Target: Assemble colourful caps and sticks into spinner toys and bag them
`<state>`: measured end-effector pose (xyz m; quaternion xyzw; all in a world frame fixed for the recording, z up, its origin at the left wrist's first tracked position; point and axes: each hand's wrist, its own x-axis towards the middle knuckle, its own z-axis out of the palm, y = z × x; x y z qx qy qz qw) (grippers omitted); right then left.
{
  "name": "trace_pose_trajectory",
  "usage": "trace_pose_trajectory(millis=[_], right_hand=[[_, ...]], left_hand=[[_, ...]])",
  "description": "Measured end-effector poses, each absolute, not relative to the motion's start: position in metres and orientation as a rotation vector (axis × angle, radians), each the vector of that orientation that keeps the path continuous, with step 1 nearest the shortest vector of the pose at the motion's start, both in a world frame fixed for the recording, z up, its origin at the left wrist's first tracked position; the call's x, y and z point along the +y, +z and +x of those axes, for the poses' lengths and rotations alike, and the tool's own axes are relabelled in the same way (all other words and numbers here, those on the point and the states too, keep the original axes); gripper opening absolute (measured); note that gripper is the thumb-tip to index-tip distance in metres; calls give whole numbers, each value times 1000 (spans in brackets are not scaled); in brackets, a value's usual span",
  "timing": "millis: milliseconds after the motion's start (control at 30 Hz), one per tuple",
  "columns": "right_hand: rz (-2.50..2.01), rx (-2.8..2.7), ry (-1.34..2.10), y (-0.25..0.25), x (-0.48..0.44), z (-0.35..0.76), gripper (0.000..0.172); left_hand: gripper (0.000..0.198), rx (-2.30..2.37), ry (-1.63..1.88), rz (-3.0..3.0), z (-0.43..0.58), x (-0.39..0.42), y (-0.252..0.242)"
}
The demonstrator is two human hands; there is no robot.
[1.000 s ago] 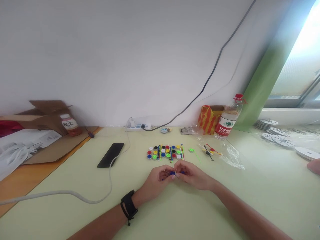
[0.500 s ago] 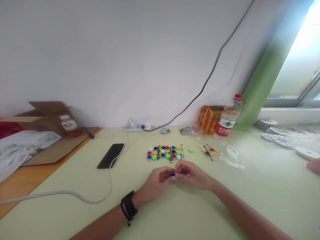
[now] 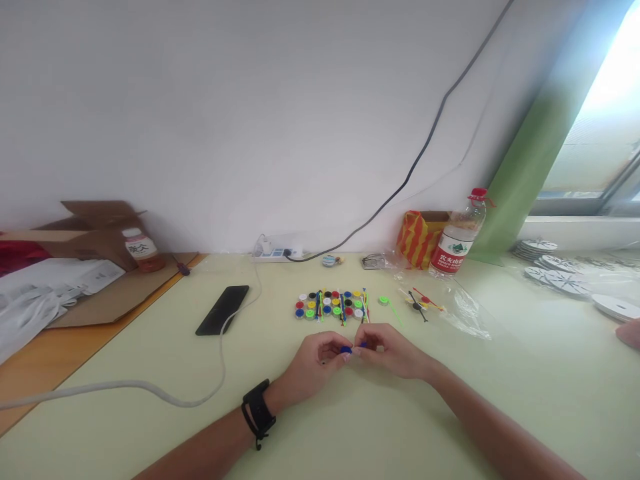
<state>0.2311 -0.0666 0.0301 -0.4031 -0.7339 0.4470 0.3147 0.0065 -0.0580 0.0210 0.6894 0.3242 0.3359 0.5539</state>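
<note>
My left hand (image 3: pixel 315 363), with a black band on its wrist, pinches a small round blue disc (image 3: pixel 346 349) between thumb and fingers. Close beside it, my right hand (image 3: pixel 390 352) pinches another small blue piece (image 3: pixel 363 345), mostly covered by the fingers. Beyond both hands lie rows of small round discs (image 3: pixel 327 310) in several colours, with thin coloured arrow pointers (image 3: pixel 343 308) laid among them. A green disc with a green pointer (image 3: pixel 384 301) lies apart to the right. Farther right are loose black, red and yellow pointers (image 3: pixel 417 306).
A black phone (image 3: pixel 223 310) and white cable (image 3: pixel 223 360) are on the left. Along the wall stand a power strip (image 3: pixel 280 255), a striped bag (image 3: pixel 417 239) and a large bottle (image 3: pixel 456 240). White patterned discs (image 3: pixel 563 280) are stacked right; another person's hand (image 3: pixel 630 332) shows at the edge.
The fingertips of my two hands have drawn slightly apart, and more of the blue disc in my left hand shows. The things on the table have stayed in place.
</note>
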Motion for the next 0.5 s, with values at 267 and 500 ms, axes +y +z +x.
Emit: trace_pose_trajectory(millis=[267,500], right_hand=[[-1043,-1956,1214,34,-67,233,33],[-1054,-1937,1132,27,-63,235,33]], left_hand=[[25,753,751,1651,3,-59,25],[29,695,766,1551,6,-59,27]])
